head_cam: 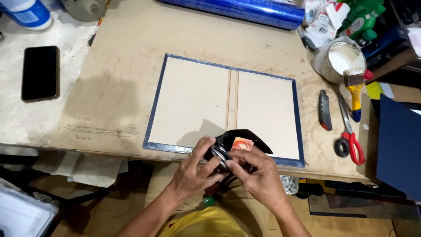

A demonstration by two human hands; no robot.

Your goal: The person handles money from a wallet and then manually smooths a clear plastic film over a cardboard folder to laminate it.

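Note:
An open book cover [193, 101] of two beige boards with a blue border lies flat on the brown workboard [127, 52]. Over its near edge, my left hand [195, 169] and my right hand [258, 173] both grip a black plastic bag [247, 135]. A small orange packet [242, 144] and something shiny show inside the bag between my fingers. My left fingers pinch the bag's crumpled left side. The thumb and fingers of my right hand hold its lower edge.
A black phone [40, 73] lies at the left. To the right are a utility knife [324, 109], red-handled scissors [351, 140], a yellow-handled brush [355, 94] on a glue tub [344, 59], and a dark blue sheet [399, 145]. A blue film roll [245, 11] lies at the back.

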